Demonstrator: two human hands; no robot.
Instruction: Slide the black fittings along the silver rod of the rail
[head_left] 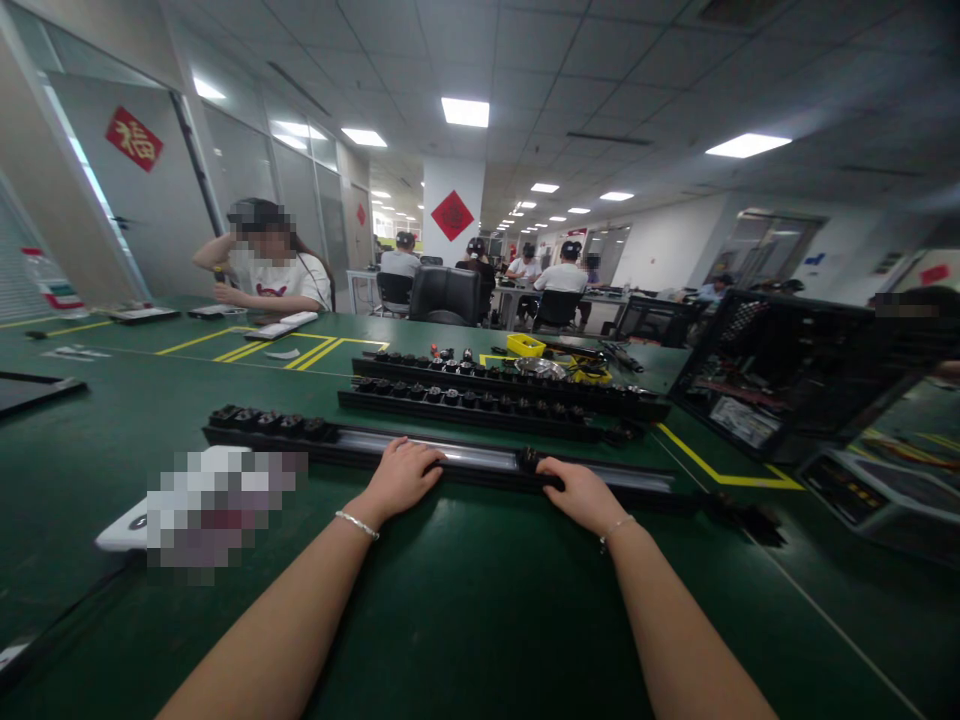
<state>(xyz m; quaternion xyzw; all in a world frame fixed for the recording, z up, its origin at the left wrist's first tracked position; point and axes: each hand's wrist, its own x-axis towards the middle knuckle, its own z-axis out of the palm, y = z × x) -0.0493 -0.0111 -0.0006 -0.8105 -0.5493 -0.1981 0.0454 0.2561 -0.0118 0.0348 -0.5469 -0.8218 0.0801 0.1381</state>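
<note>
Both forearms outstretched, hands apart, left hand and right hand palm-down on black rail

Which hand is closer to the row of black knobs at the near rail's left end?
Left. The left hand rests on the near rail just right of the knobs; the right hand sits farther right along it.

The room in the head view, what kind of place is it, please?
Probably an assembly workshop: both hands, left hand and right hand, rest on a long black rail, on a green worktable, with seated workers behind.
</note>
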